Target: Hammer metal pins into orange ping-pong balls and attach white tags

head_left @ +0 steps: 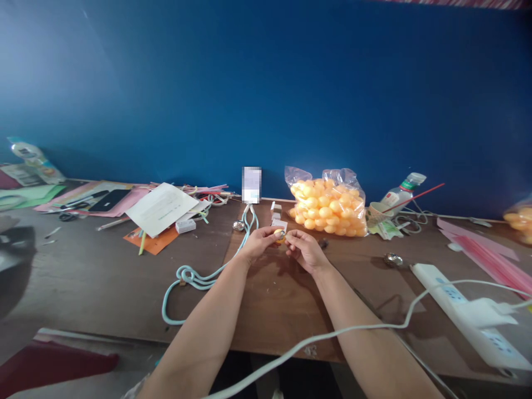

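Observation:
Near the middle of the brown table, my left hand (pixel 262 244) pinches a small yellow ball (pixel 280 239) with a shiny silver piece on its top. My right hand (pixel 304 249) is close beside it on the right, its thumb and fingers pressed together at the silver piece; what they hold is too small to make out. Behind my hands stands a clear plastic bag (pixel 328 205) full of yellow balls. Just behind my left hand lie small white boxes (pixel 276 208), and a crumpled silver piece (pixel 238 225) is to its left.
A light blue cord (pixel 195 280) loops on the left. Papers (pixel 162 209) lie further left. On the right are a cup (pixel 379 213), a bottle (pixel 405 191), another silver piece (pixel 393 259) and a power strip (pixel 465 310). A white cable (pixel 332 334) crosses in front of my right forearm.

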### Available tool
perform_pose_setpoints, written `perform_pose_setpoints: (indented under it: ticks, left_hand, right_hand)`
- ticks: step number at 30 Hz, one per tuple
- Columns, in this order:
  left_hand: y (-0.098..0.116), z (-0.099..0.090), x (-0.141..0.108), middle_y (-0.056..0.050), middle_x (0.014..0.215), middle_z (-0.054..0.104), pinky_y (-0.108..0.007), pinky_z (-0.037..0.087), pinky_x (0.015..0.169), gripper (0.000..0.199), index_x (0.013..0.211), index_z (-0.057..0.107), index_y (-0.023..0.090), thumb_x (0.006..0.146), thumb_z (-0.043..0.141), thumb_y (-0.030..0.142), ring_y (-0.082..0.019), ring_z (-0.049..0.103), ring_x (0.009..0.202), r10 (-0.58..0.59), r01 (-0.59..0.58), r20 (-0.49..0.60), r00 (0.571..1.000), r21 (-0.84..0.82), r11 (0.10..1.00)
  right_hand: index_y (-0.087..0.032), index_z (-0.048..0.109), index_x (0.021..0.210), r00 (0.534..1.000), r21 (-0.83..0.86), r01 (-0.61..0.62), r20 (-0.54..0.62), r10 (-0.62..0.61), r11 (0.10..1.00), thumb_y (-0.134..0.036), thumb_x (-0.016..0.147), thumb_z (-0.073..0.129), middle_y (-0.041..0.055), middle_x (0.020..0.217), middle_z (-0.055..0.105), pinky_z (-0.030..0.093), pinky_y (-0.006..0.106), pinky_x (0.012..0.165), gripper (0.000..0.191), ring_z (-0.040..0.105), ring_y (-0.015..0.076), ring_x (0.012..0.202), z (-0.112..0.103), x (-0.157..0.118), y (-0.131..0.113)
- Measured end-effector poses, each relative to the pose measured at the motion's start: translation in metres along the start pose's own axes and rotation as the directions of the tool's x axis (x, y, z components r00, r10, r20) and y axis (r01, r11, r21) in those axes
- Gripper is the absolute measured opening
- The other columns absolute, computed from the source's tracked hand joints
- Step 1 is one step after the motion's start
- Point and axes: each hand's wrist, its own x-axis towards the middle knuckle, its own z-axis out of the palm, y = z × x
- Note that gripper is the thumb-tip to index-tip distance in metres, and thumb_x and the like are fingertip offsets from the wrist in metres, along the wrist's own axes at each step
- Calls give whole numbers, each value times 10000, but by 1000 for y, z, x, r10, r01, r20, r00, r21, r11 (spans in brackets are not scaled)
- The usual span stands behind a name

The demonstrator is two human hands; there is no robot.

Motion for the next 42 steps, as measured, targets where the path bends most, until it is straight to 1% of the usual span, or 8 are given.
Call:
perform_pose_setpoints:
  ticks: [8, 16, 21, 30, 38, 42]
  left_hand:
    - [0, 0, 0, -93, 922, 698, -300, 459, 767, 504, 1093, 707, 141, 705, 741, 460, -162, 610, 800, 4, -4, 11, 1000, -8, 1000]
    - [0, 0, 0, -104, 932, 694, -303, 463, 768, 511, 1089, 707, 128, 699, 749, 456, -161, 611, 799, 4, -4, 9, 1000, -23, 1000]
    - [0, -1, 0, -91, 917, 694, -299, 460, 770, 501, 1089, 707, 138, 706, 742, 460, -155, 606, 794, 2, -2, 15, 1000, -17, 1000]
    - [1, 0, 0, -98, 920, 695, -303, 460, 770, 519, 1088, 706, 130, 697, 745, 469, -166, 611, 804, 7, -7, 13, 1000, -1, 1000]
    - [0, -1, -1, -100, 930, 697, -303, 462, 771, 491, 1069, 713, 135, 709, 735, 469, -179, 616, 832, 18, -19, 16, 1000, 21, 1000]
    - [0, 0, -1, -103, 958, 696, -306, 466, 776, 504, 1089, 706, 136, 710, 737, 466, -184, 619, 850, 16, -17, 12, 1000, 25, 1000]
  right_hand:
    - [-176, 646, 699, 1000, -5, -8, 14, 8, 1000, -359, 581, 847, -37, 607, 556, 471, 190, 482, 297, 437, 57, 504, -1, 0, -1]
    - [-174, 648, 698, 1000, -3, -11, 18, 11, 1000, -347, 598, 840, -35, 605, 555, 468, 190, 481, 276, 436, 59, 504, 0, -2, -3]
    - [-173, 648, 706, 1000, -1, -11, 23, 11, 1000, -350, 598, 841, -37, 608, 558, 463, 191, 482, 283, 434, 56, 501, -1, -2, -2]
    - [-173, 650, 711, 1000, -20, -5, 16, 5, 1000, -348, 597, 839, -33, 621, 561, 474, 192, 487, 281, 440, 59, 508, -1, -2, -2]
    - [-178, 643, 714, 1000, -32, -1, 14, 1, 999, -356, 594, 837, -33, 625, 564, 478, 194, 480, 290, 448, 63, 509, -2, 0, 0]
    - [-181, 634, 714, 1000, -25, 1, 16, -1, 1000, -348, 594, 836, -37, 626, 567, 480, 193, 484, 289, 449, 62, 513, -3, 1, 1]
